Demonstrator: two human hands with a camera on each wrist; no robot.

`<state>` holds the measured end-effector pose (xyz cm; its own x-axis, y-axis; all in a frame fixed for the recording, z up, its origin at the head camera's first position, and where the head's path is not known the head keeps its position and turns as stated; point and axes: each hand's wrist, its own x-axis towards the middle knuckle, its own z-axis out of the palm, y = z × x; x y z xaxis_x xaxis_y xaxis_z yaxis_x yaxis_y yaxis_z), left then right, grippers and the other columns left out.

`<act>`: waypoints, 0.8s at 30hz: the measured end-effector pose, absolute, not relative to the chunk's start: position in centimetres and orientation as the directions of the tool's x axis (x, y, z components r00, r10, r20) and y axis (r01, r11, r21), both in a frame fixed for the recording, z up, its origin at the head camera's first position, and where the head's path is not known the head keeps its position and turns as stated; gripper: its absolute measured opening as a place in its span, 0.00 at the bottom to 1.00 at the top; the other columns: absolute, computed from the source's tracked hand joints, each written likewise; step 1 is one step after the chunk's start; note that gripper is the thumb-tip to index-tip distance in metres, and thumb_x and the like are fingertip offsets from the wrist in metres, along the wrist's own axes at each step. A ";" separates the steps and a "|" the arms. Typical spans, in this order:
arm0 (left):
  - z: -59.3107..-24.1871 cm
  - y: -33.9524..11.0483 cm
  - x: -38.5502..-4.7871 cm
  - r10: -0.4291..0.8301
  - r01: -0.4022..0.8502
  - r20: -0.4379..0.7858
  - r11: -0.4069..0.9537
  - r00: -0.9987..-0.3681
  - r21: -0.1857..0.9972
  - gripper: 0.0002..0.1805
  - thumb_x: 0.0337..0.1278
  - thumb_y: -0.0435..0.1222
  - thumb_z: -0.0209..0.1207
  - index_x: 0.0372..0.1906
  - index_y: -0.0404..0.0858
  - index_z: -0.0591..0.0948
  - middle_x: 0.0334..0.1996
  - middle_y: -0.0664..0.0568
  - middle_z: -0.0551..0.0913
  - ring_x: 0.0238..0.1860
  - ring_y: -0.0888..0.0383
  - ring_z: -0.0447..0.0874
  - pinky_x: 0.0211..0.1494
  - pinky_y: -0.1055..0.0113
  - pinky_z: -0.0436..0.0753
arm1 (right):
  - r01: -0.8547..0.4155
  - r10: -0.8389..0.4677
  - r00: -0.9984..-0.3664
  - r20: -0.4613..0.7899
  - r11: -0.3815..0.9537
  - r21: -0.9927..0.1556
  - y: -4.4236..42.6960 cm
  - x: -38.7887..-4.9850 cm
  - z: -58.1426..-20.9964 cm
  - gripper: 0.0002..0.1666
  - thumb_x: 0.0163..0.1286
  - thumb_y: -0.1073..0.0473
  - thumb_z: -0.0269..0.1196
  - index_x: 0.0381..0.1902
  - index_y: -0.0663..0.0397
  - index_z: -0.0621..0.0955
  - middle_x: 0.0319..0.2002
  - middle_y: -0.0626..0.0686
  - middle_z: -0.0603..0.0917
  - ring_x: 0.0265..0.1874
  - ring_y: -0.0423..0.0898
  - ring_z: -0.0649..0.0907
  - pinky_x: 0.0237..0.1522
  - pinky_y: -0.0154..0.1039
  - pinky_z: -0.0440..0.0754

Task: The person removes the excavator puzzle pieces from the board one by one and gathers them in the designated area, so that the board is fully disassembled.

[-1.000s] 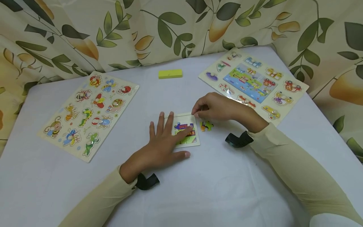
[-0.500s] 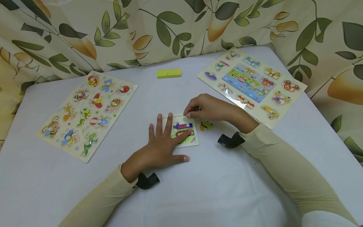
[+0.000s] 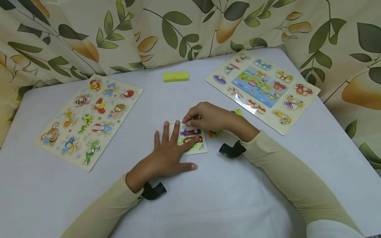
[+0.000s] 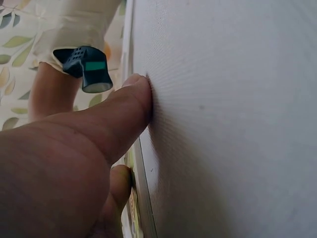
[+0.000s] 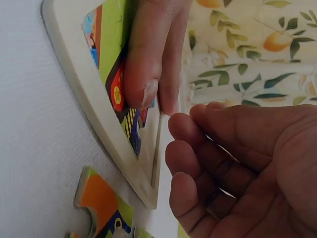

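My left hand point(image 3: 165, 155) lies with its fingers spread over a small square jigsaw puzzle point(image 3: 205, 142) in a pale wooden frame. Printed on its assembled pieces is a purple and red vehicle, partly covered by my fingers. At the frame's far edge, my right hand point(image 3: 208, 115) has curled fingers, thumb close to the index finger. In the right wrist view nothing shows between those fingertips point(image 5: 184, 126). A loose jigsaw piece point(image 3: 215, 133), orange and green, lies just right of the frame, half hidden by my right hand. Another yellow-green piece point(image 3: 237, 112) shows beyond my right wrist.
An insect peg puzzle board point(image 3: 111, 130) lies at the left of the white-covered table point(image 3: 190, 201). At the back right is a vehicle peg puzzle board point(image 3: 279, 127). A yellow block point(image 3: 176, 77) sits near the patterned curtain point(image 3: 166, 43).
My right hand has slid left along the puzzle frame's far edge, and a second loose piece now shows behind its wrist. My left hand stays on the puzzle.
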<state>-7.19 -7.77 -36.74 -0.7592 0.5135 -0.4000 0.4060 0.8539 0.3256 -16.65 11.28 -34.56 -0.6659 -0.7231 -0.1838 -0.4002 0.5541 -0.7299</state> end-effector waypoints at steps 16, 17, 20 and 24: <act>-36.9 -8.0 -7.2 0.524 0.405 -0.404 0.846 -0.750 0.346 0.45 0.54 0.67 0.56 0.75 0.69 0.50 0.73 0.43 0.17 0.68 0.36 0.06 0.60 0.28 0.24 | -0.383 -0.730 -0.645 -0.226 0.565 -0.731 10.7 -16.3 -34.8 0.12 0.71 0.64 0.60 0.50 0.60 0.84 0.44 0.50 0.86 0.40 0.44 0.81 0.47 0.40 0.77; -36.9 -8.0 -7.2 0.525 0.405 -0.403 0.846 -0.750 0.348 0.45 0.54 0.67 0.56 0.75 0.69 0.50 0.73 0.43 0.17 0.68 0.36 0.06 0.60 0.28 0.24 | -0.380 -0.730 -0.645 -0.228 0.565 -0.733 10.7 -16.2 -34.8 0.12 0.71 0.64 0.60 0.50 0.60 0.84 0.44 0.50 0.86 0.40 0.44 0.80 0.46 0.40 0.77; -36.9 -8.0 -7.2 0.527 0.407 -0.402 0.844 -0.749 0.350 0.45 0.55 0.67 0.56 0.75 0.69 0.50 0.73 0.43 0.17 0.68 0.37 0.06 0.60 0.28 0.24 | -0.375 -0.731 -0.643 -0.229 0.560 -0.739 10.7 -16.2 -34.8 0.12 0.72 0.64 0.60 0.49 0.60 0.85 0.44 0.50 0.86 0.38 0.44 0.80 0.42 0.39 0.77; -36.9 -8.1 -7.2 0.530 0.413 -0.401 0.843 -0.747 0.345 0.45 0.55 0.67 0.55 0.75 0.68 0.50 0.73 0.43 0.17 0.68 0.37 0.06 0.60 0.28 0.25 | -0.383 -0.739 -0.640 -0.211 0.545 -0.746 10.7 -16.2 -35.0 0.11 0.72 0.64 0.59 0.48 0.59 0.85 0.43 0.49 0.86 0.37 0.44 0.79 0.40 0.38 0.76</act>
